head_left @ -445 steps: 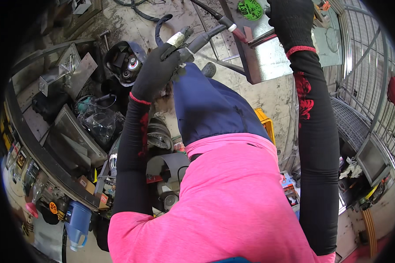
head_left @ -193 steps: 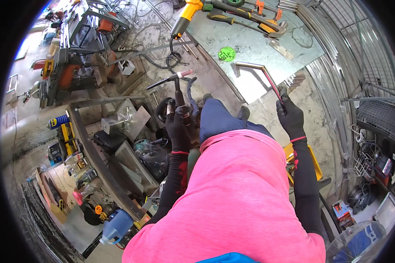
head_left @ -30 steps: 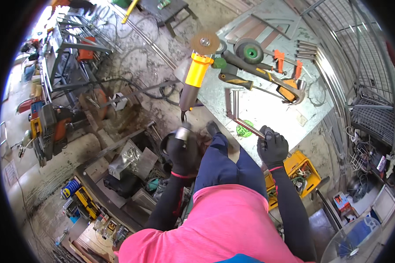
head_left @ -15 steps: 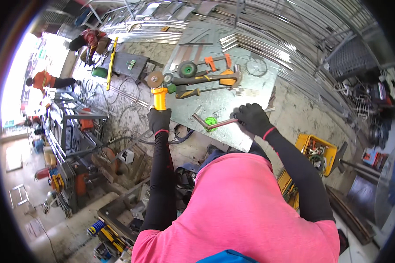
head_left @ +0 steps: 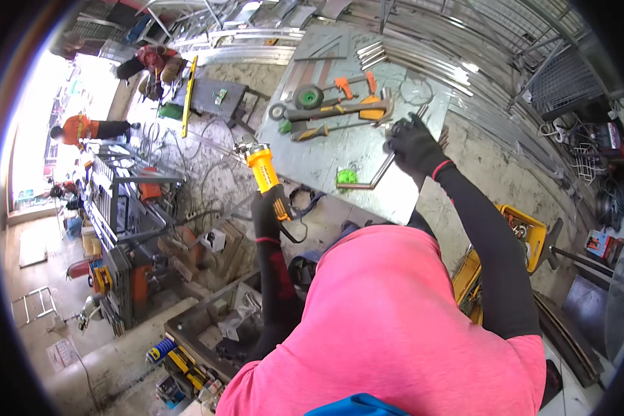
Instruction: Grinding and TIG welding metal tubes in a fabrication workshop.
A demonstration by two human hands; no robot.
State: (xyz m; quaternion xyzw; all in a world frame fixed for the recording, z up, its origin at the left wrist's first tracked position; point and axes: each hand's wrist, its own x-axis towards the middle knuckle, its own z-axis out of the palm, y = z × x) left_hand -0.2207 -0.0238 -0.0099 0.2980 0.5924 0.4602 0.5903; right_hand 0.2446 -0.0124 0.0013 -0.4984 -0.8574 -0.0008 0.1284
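Note:
My left hand [head_left: 265, 208], in a black glove, is closed around the body of a yellow angle grinder [head_left: 262, 168]. The grinder's head points away from me, off the left edge of a metal-sheet worktop [head_left: 312, 163]. On the sheet's right side lies an L-shaped metal bar [head_left: 383, 170]. My gloved right hand [head_left: 414, 147] is closed over its longer arm, and the bar shows on both sides of the hand. A bright green round object [head_left: 347, 177] sits beside the bar's short arm.
Farther up the sheet lie a hammer [head_left: 340, 109], an orange clamp [head_left: 343, 87] and a green-centred wheel [head_left: 308, 96]. Long metal profiles [head_left: 423, 66] line the back. A yellow toolbox [head_left: 534, 239] stands at right. Two people [head_left: 152, 66] are at far left.
The bar has turned anticlockwise under my right hand, its far end now pointing away from me. My left hand has come nearer, and the grinder is tilted, its disc no longer facing up.

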